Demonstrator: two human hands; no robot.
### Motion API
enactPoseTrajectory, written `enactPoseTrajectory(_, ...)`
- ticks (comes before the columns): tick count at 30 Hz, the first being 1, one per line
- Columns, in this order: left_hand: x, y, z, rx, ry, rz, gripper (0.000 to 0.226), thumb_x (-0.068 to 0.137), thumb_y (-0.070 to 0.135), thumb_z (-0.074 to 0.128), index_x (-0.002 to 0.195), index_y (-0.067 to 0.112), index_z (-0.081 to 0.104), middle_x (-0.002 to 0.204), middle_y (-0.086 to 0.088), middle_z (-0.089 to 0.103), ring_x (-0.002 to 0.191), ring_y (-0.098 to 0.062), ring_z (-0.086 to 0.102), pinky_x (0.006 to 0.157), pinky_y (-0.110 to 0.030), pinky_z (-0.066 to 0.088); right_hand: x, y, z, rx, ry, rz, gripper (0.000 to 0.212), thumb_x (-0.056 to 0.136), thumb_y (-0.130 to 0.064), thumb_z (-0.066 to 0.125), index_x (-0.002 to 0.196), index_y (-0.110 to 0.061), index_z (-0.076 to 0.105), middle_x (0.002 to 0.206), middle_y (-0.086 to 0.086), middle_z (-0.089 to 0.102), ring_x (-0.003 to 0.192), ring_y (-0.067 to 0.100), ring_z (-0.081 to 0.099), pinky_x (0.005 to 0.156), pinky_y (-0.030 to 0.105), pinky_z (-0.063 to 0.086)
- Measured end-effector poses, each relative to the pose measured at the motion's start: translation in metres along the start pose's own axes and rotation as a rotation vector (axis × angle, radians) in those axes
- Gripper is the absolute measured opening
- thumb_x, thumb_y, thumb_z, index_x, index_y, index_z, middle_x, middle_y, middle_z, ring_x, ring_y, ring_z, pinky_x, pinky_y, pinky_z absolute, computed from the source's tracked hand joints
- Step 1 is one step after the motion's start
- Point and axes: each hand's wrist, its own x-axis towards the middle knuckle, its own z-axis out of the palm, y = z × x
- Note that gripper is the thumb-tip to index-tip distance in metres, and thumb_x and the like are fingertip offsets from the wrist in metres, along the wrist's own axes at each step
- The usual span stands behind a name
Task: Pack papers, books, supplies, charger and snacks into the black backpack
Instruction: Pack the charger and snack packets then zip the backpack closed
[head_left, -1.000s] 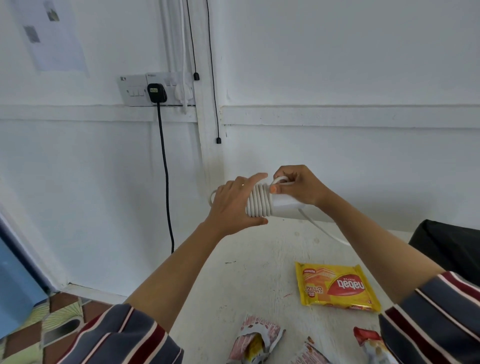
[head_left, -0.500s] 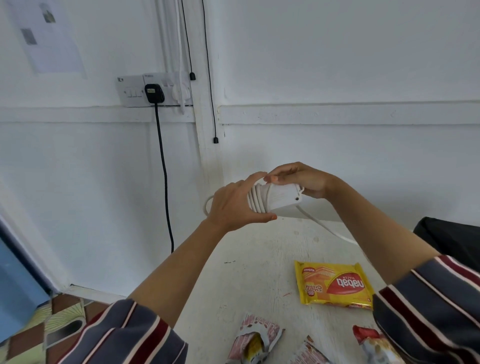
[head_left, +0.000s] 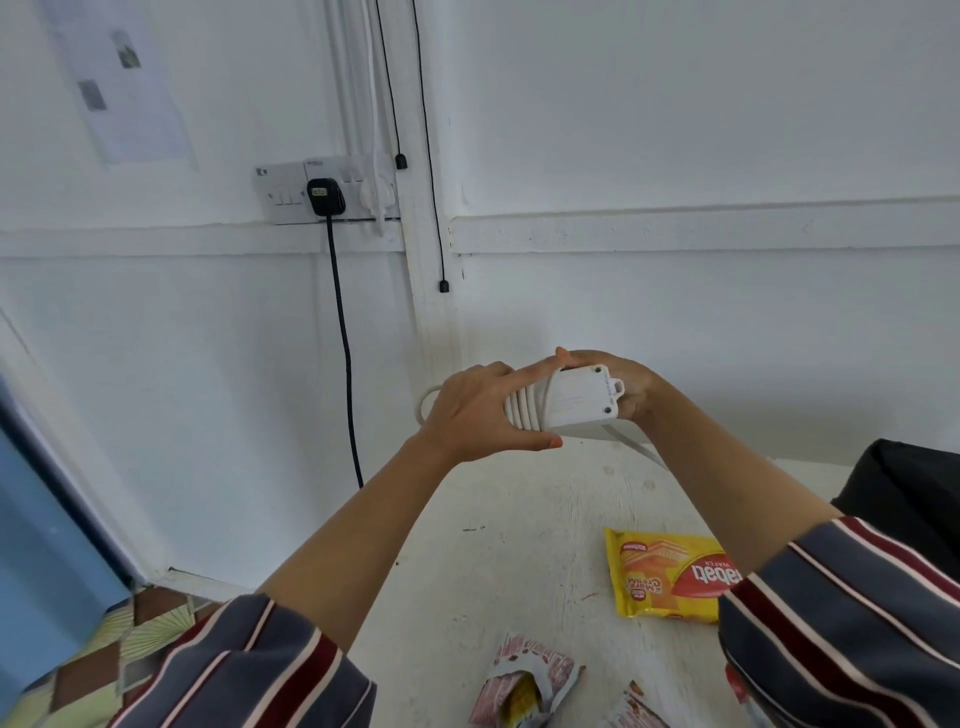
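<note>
Head view: two hands hold one white charger (head_left: 576, 400) in the air over the far end of the table (head_left: 519, 519), near the wall corner. The left hand (head_left: 483, 410) grips the end where the cable (head_left: 519, 410) is wound in several tight turns, thumb under, forefinger stretched along the top. The right hand (head_left: 631, 387) holds the other end from behind; its fingers are mostly hidden. The charger's face shows two screws and faint raised lettering too small to read. One cable loop sticks out behind the left hand, and one loose length runs down under the right forearm.

The backpack (head_left: 914, 499), black, sits at the right edge of the table, apart from the charger.

Four snack packs lie on the table. One yellow pack (head_left: 660, 577) reads "nabati", "WAFER" and "More cream", upside down from here; a small red label in its corner is unreadable. Two torn pink-and-white packs (head_left: 524, 686) (head_left: 631, 709) lie at the lower edge, their print too blurred to read. One red pack (head_left: 737, 686) is mostly hidden by the right sleeve.

On the wall, one socket plate (head_left: 283, 192) carries one black plug (head_left: 324, 196) with a small yellow label, unreadable, and one white plug (head_left: 376, 189). Two thin black wires (head_left: 443, 285) hang beside it. One paper sheet (head_left: 119, 83) is posted at upper left, its text illegible.
</note>
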Motion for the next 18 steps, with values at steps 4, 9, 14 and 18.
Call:
enactPoseTrajectory(4, 0.001, 0.012, 0.003, -0.102, 0.032, -0.010, 0.087, 0.062, 0.074, 0.057, 0.139, 0.038, 0.038, 0.102, 0.002, 0.063, 0.082, -0.008, 0.051, 0.064, -0.012, 0.034, -0.001, 0.019, 0.013, 0.248, 0.425, -0.064, 0.018, 0.098, -0.016, 0.040, 0.085, -0.012, 0.052, 0.079, 0.007, 0.052, 0.069, 0.016, 0.051, 0.046, 0.020, 0.050)
enactPoseTrajectory(9, 0.007, 0.011, 0.003, -0.187, 0.147, -0.117, 0.080, 0.054, 0.072, 0.064, 0.122, 0.033, 0.053, 0.103, 0.005, 0.065, 0.087, -0.013, 0.059, 0.073, -0.032, 0.050, -0.011, 0.022, 0.019, -0.119, 0.307, -0.044, 0.013, 0.090, -0.010, 0.052, 0.078, -0.008, 0.056, 0.070, 0.009, 0.058, 0.056, 0.015, 0.056, 0.056, 0.026, 0.043)
enactPoseTrajectory(14, 0.018, 0.005, -0.013, -0.181, 0.290, -0.230, 0.078, 0.057, 0.062, 0.077, 0.123, 0.028, 0.054, 0.103, 0.003, 0.063, 0.089, -0.016, 0.059, 0.074, -0.029, 0.047, -0.048, 0.044, -0.010, -0.597, 0.335, 0.051, 0.033, 0.100, -0.024, 0.039, 0.093, 0.000, 0.060, 0.065, 0.008, 0.054, 0.050, 0.010, 0.057, 0.056, 0.020, 0.050)
enactPoseTrajectory(18, 0.030, 0.008, -0.018, -0.157, 0.344, -0.326, 0.074, 0.060, 0.058, 0.077, 0.124, 0.028, 0.052, 0.104, 0.002, 0.063, 0.092, -0.017, 0.058, 0.077, -0.029, 0.045, -0.087, 0.051, -0.031, -0.615, 0.310, 0.109, 0.027, 0.100, -0.016, 0.040, 0.096, 0.001, 0.061, 0.070, 0.005, 0.051, 0.053, 0.014, 0.058, 0.058, 0.026, 0.052)
